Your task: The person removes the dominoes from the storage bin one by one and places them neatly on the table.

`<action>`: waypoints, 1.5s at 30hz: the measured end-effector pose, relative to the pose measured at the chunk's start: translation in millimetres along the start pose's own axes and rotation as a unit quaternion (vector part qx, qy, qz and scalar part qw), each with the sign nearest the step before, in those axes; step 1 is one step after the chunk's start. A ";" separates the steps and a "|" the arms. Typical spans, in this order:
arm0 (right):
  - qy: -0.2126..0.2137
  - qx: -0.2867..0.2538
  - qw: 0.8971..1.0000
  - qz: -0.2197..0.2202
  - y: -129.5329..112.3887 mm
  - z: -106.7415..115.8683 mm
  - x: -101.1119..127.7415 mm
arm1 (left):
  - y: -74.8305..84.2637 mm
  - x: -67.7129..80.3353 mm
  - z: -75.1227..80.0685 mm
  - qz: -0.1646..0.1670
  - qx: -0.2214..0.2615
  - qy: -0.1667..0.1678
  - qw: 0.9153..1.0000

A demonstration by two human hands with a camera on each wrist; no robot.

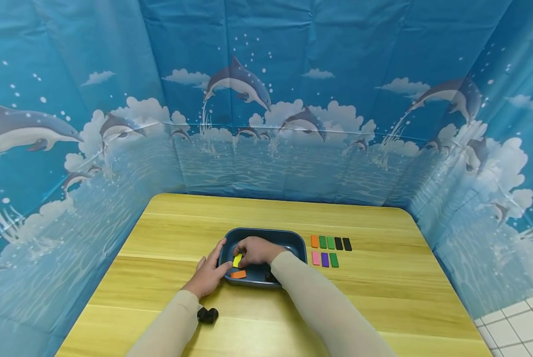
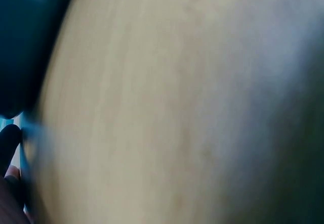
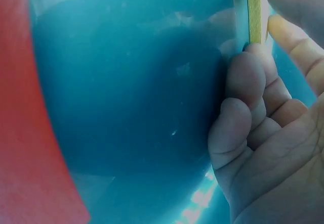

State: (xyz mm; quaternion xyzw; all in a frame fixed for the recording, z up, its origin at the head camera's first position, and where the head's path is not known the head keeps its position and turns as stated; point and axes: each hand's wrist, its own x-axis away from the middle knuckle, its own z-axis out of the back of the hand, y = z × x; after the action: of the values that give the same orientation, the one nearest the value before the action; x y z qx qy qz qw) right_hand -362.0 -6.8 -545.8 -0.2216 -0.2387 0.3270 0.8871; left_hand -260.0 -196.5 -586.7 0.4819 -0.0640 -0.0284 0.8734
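The right hand [image 1: 256, 250] reaches down into the blue tub [image 1: 293, 238] near the middle of the table [image 1: 382, 297], its sleeved forearm coming in from the lower right; the grip is clenched on a yellow block [image 1: 237, 260], pinched between the thumb and the curled fingers [image 3: 243, 82]. The right wrist view shows the block on edge, a thin yellow slab held against the tub's blue inside. The left hand [image 1: 209, 273] lies against the tub's left rim with the fingers straight and the thumb touching the wall, grasping nothing. An orange block [image 1: 238, 273] lies flat in the tub just below the yellow one. To the right of the tub, two short rows of coloured blocks [image 1: 330, 250] lie flat on the table, close together. A small black thing [image 1: 207, 315] sits beside the left sleeve.
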 end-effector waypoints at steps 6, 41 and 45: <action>0.003 0.016 1.000 -0.006 -0.7 -2.6 -2.0 | -0.2 1.5 0.6 0.001 -0.002 -0.001 1.000; 0.007 0.016 1.000 -0.023 0.9 -2.0 -0.3 | 1.7 2.3 0.1 0.001 0.000 0.002 1.000; 0.008 0.013 1.000 -0.023 2.1 -2.6 -1.1 | 0.4 0.9 -0.4 -0.001 -0.005 0.003 1.000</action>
State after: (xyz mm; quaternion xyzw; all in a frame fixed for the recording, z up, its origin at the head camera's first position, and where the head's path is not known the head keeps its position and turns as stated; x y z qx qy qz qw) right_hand -362.3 -6.8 -549.3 -0.2068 -0.2319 0.3076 0.8994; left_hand -259.0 -196.1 -586.5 0.4780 -0.0606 -0.0278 0.8758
